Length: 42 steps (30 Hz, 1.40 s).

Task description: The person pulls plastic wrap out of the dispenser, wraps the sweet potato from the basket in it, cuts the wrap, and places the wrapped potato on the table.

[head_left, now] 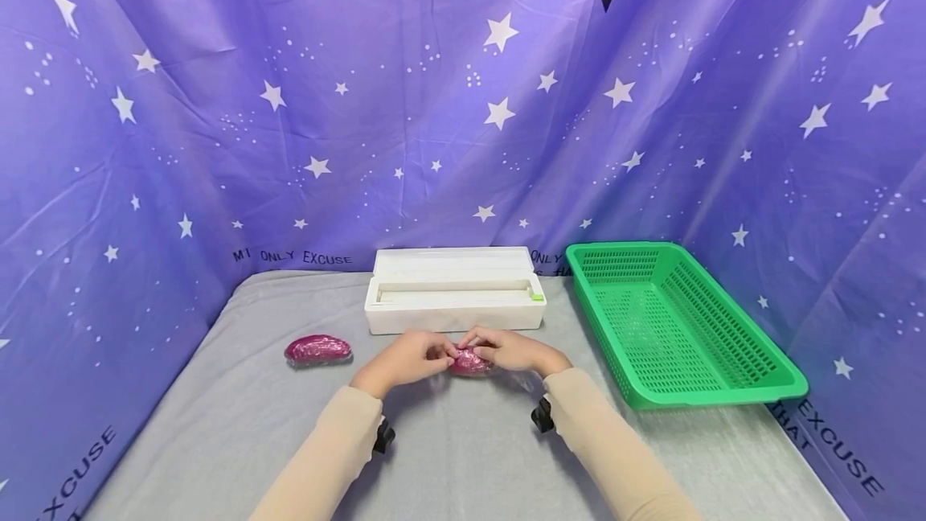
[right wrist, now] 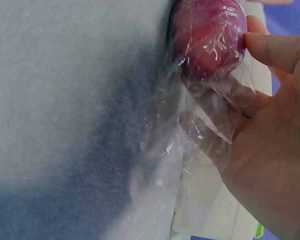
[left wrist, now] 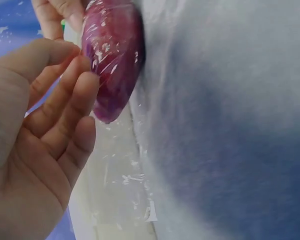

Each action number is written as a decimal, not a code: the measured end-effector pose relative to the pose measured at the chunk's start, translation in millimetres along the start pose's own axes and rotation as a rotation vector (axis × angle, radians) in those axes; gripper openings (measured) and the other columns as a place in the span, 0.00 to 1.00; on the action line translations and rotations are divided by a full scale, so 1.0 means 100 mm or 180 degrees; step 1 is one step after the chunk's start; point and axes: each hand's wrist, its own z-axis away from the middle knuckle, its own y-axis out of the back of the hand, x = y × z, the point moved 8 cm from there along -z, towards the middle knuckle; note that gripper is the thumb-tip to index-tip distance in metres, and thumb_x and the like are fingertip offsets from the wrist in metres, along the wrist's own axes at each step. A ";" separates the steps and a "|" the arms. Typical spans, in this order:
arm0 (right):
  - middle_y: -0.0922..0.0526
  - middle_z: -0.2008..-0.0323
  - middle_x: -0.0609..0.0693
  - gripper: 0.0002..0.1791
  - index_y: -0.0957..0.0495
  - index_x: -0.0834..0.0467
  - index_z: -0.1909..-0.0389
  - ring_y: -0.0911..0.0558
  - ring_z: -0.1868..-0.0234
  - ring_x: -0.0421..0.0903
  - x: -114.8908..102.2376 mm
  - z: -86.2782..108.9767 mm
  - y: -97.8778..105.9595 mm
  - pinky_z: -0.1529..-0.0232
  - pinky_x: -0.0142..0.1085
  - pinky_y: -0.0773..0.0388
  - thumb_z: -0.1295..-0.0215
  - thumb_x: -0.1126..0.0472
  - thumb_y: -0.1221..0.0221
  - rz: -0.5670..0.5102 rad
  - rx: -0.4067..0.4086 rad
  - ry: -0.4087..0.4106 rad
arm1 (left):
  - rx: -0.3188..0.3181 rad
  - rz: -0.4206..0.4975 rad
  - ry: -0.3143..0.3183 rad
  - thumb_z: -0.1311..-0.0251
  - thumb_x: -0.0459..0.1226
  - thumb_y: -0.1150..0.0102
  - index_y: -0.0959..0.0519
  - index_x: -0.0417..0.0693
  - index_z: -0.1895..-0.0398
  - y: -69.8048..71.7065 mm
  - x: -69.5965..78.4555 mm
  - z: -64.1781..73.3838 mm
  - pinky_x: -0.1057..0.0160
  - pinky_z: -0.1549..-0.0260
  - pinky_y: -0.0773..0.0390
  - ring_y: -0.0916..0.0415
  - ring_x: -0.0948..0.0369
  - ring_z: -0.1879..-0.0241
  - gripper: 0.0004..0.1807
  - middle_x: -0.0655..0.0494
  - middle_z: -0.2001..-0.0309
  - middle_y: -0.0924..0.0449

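A reddish-purple sweet potato (head_left: 470, 363) in clear cling film (right wrist: 165, 145) lies on the grey cloth, between the two hands. From its left side, my left hand (head_left: 414, 356) pinches film at the potato's edge with thumb and fingertips. My right hand (head_left: 514, 348) holds the other end, its thumb on the skin and its other fingers partly behind the film. Loose film trails from both ends in the wrist views. Off to the left lies a second wrapped sweet potato (head_left: 318, 350), apart from both hands.
Just behind the hands stands a white cling film box (head_left: 456, 318) with its lid raised and a green piece (head_left: 537, 297) at its right end. A green plastic basket (head_left: 694, 399) is on the right. Purple star-patterned cloth (head_left: 405, 103) hangs around the table.
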 end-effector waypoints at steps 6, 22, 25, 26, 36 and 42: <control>0.19 0.44 0.55 0.14 0.26 0.50 0.44 0.20 0.46 0.48 0.01 0.03 -0.03 0.47 0.39 0.23 0.24 0.67 0.51 -0.0111 -0.0091 -0.0010 | 0.0006 -0.0005 0.0020 0.35 0.35 0.36 0.15 0.47 0.56 -0.06 0.01 0.06 0.63 0.60 0.19 0.21 0.67 0.65 0.06 0.61 0.65 0.16; 0.20 0.45 0.47 0.11 0.25 0.39 0.45 0.22 0.47 0.49 -0.01 0.20 -0.14 0.44 0.52 0.28 0.24 0.54 0.47 0.0006 -0.0268 -0.0264 | 0.0057 0.0042 -0.0135 0.38 0.36 0.33 0.15 0.50 0.56 -0.10 -0.01 0.08 0.61 0.53 0.20 0.19 0.62 0.57 0.08 0.60 0.59 0.15; 0.21 0.44 0.45 0.11 0.25 0.36 0.45 0.20 0.50 0.50 -0.02 0.24 -0.16 0.48 0.51 0.26 0.25 0.51 0.46 0.0041 -0.0290 -0.0299 | 0.0046 0.0036 -0.0127 0.39 0.36 0.32 0.15 0.49 0.56 -0.12 0.00 0.09 0.59 0.52 0.19 0.18 0.60 0.56 0.09 0.60 0.57 0.15; 0.21 0.44 0.45 0.12 0.25 0.36 0.45 0.20 0.53 0.50 -0.02 0.25 -0.17 0.50 0.50 0.25 0.25 0.51 0.46 0.0032 -0.0292 -0.0313 | 0.0044 0.0046 -0.0126 0.39 0.36 0.32 0.16 0.49 0.56 -0.13 0.00 0.09 0.59 0.52 0.19 0.18 0.59 0.55 0.09 0.59 0.57 0.15; 0.23 0.39 0.45 0.17 0.27 0.34 0.39 0.22 0.46 0.48 -0.03 0.33 -0.21 0.44 0.53 0.27 0.26 0.48 0.45 0.0122 -0.0280 -0.0275 | 0.0026 0.0135 -0.0196 0.45 0.34 0.30 0.16 0.49 0.55 -0.17 0.01 0.09 0.59 0.50 0.20 0.18 0.58 0.54 0.14 0.59 0.55 0.16; 0.20 0.44 0.43 0.17 0.27 0.39 0.39 0.21 0.52 0.43 -0.07 0.33 -0.21 0.48 0.47 0.25 0.26 0.50 0.44 0.0110 -0.0316 -0.0131 | 0.0047 -0.0209 -0.0359 0.52 0.34 0.24 0.22 0.53 0.67 -0.17 0.11 0.11 0.66 0.61 0.23 0.27 0.66 0.65 0.14 0.62 0.67 0.23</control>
